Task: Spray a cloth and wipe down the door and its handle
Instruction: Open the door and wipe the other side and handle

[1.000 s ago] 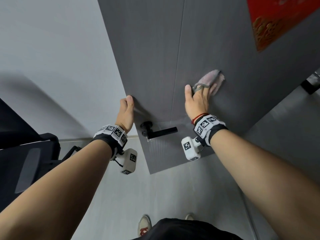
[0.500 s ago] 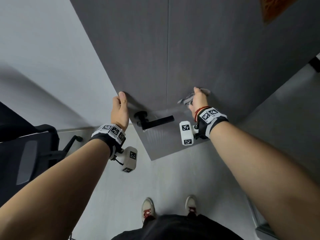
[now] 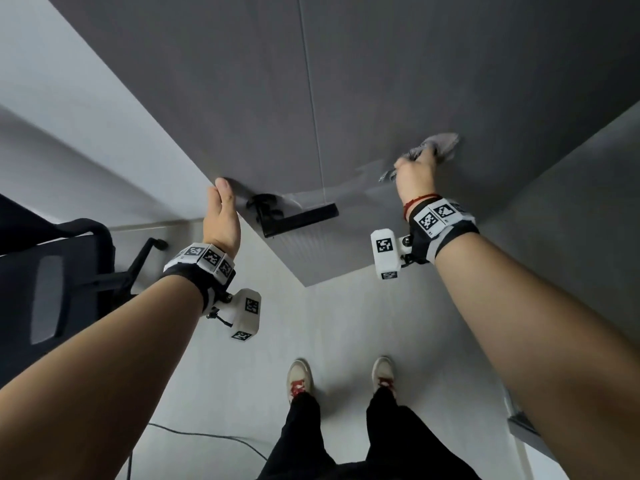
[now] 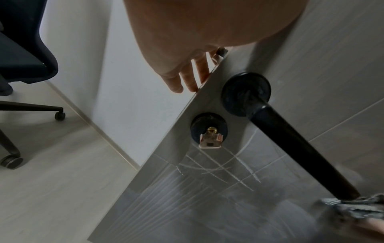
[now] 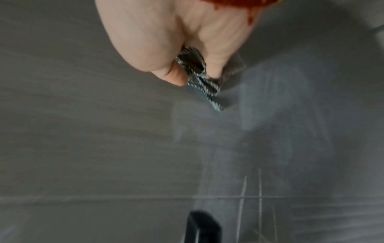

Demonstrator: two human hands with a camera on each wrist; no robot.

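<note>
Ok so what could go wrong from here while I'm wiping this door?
The left hand has fingers wrapped round the door edge; if it swings shut they may get pinched. The key sticking out under the handle could snag the cloth gripped by the right hand.

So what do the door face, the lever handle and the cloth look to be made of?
Door: grey panel with a faint wood-grain print, probably laminate, smooth; damp wipe streaks shine on it. Lever handle: matte black, likely coated metal, with little gloss. Cloth: woven fabric with a fine grey-white weave, soft and crumpled in the right hand.
</note>
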